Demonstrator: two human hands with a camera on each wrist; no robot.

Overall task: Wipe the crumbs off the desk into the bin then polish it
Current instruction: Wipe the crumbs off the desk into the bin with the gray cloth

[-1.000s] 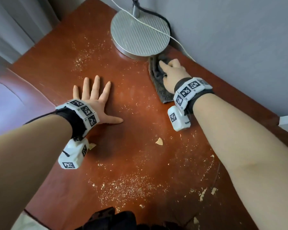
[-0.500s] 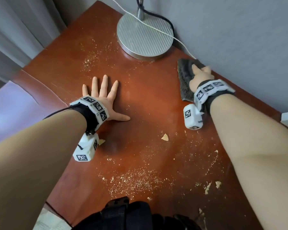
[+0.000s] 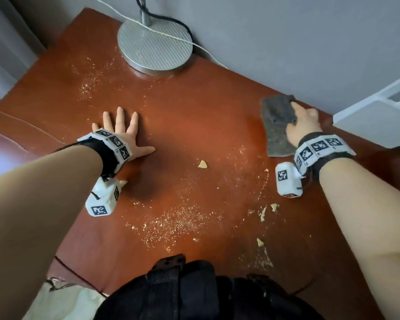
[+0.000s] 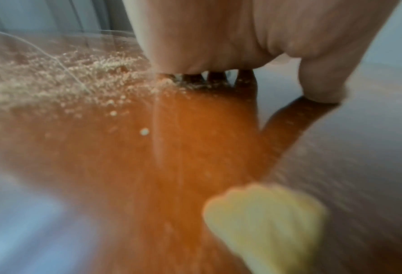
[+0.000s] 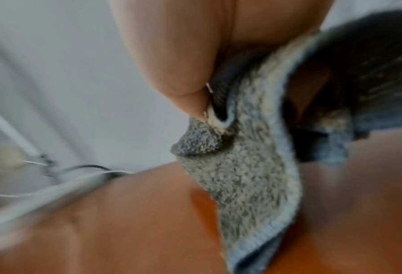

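Observation:
My left hand [image 3: 123, 132] lies flat on the red-brown desk [image 3: 194, 107] at the left, fingers spread; the left wrist view shows its palm [image 4: 218, 37] down on the wood. At the right, close to the wall, my right hand [image 3: 301, 122] grips a grey cloth [image 3: 275, 128] that lies on the desk. The right wrist view shows the thumb [image 5: 171, 64] pinching the cloth [image 5: 247, 176]. Fine crumbs [image 3: 171, 225] cover the near middle, more crumbs [image 3: 88, 84] lie at the far left, and a larger chip piece [image 3: 202, 164] sits between my hands.
A round metal lamp base [image 3: 155, 45] stands at the back, with a white cable [image 3: 206, 49] and a black cable [image 3: 171, 19] along the grey wall. White furniture [image 3: 374, 121] adjoins the desk's right side. A pale bag [image 3: 62, 301] sits below the near left edge.
My right hand has slid the cloth to the right along the wall, away from the lamp base. The left hand has stayed flat in place.

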